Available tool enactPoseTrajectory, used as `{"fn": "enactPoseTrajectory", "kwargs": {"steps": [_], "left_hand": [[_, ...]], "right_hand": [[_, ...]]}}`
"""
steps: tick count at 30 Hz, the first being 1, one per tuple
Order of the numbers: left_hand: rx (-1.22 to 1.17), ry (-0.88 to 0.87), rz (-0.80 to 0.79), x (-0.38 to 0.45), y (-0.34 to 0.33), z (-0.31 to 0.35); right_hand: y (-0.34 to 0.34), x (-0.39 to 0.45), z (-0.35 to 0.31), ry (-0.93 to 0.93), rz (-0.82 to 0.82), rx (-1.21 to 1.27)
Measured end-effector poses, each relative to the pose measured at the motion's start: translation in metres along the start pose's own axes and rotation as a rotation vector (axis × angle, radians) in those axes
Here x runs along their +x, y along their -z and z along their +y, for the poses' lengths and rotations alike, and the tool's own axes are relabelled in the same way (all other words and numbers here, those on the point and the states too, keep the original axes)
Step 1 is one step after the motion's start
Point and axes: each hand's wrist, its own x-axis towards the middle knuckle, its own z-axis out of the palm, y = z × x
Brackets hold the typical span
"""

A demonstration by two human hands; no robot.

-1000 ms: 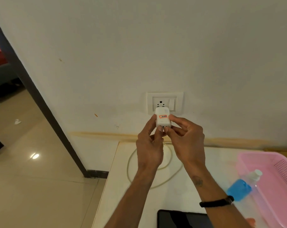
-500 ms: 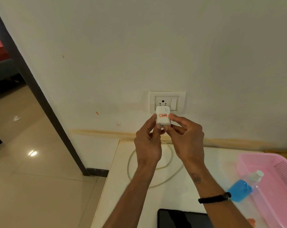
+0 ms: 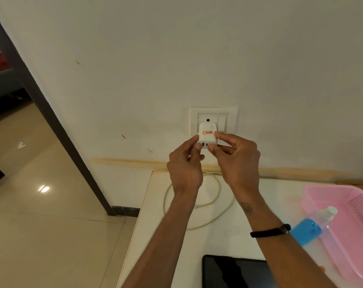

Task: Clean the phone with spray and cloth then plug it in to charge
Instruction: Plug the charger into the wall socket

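In the head view, both hands are raised to the wall socket [image 3: 213,121], and this explains how the charger adapter [image 3: 207,136] is held. The left hand [image 3: 185,166] pinches its left side with thumb and forefinger, and the right hand [image 3: 236,161] pinches its right side in the same way. I judge that two hands are used to keep the block square to the socket holes while it is pushed in. Whether the pins are already fully inside I cannot tell, because the block hides them. One round hole of the socket is visible just above the adapter, and a rocker switch [image 3: 222,122] is beside it.

The adapter is a small white plastic block with rounded corners, smooth, with an orange label on its face and small ports at its lower edge. No cable appears to be in these ports.

The cable [image 3: 218,188] lies in a loose loop on the pale table [image 3: 155,225] under the hands — thin, cream-coloured and flexible. The phone [image 3: 228,273] lies flat at the near edge of the table, a dark glossy slab, not yet connected. On the right, the spray bottle [image 3: 309,229], clear plastic with blue liquid, leans over the rim of a pink perforated basket [image 3: 342,204].
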Motion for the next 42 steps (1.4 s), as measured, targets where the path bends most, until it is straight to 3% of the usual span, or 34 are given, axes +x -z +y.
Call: {"fn": "enactPoseTrajectory", "kwargs": {"steps": [9, 13, 16, 19, 23, 26, 30, 34, 39, 42], "left_hand": [[0.164, 0.072, -0.094, 0.002, 0.014, -0.002], [0.676, 0.217, -0.242, -0.007, 0.04, -0.034], [0.969, 0.297, -0.364, -0.019, 0.049, -0.049], [1.079, 0.264, -0.43, -0.023, 0.048, -0.057], [1.156, 0.214, -0.443, -0.024, 0.047, -0.062], [1.204, 0.153, -0.436, -0.026, 0.047, -0.065], [1.243, 0.087, -0.489, -0.027, 0.049, -0.067], [1.13, 0.003, -0.413, -0.026, 0.045, -0.052], [0.377, 0.042, -0.154, -0.021, 0.025, -0.012], [0.179, 0.039, -0.113, -0.024, 0.015, 0.005]], "right_hand": [[0.012, 0.0, -0.001, -0.076, -0.015, -0.097], [0.025, -0.017, 0.021, -0.186, -0.11, -0.206], [0.02, -0.041, 0.04, -0.206, -0.285, -0.351], [0.011, -0.062, 0.056, -0.139, -0.511, -0.556], [-0.001, -0.074, 0.072, 0.015, -0.668, -0.752], [-0.009, -0.078, 0.079, 0.068, -0.698, -0.856], [-0.015, -0.082, 0.082, 0.101, -0.606, -0.891], [-0.011, -0.075, 0.073, 0.067, -0.517, -0.756], [-0.001, -0.055, 0.037, 0.02, -0.135, -0.283], [-0.001, -0.048, 0.016, 0.044, -0.01, -0.149]]}}
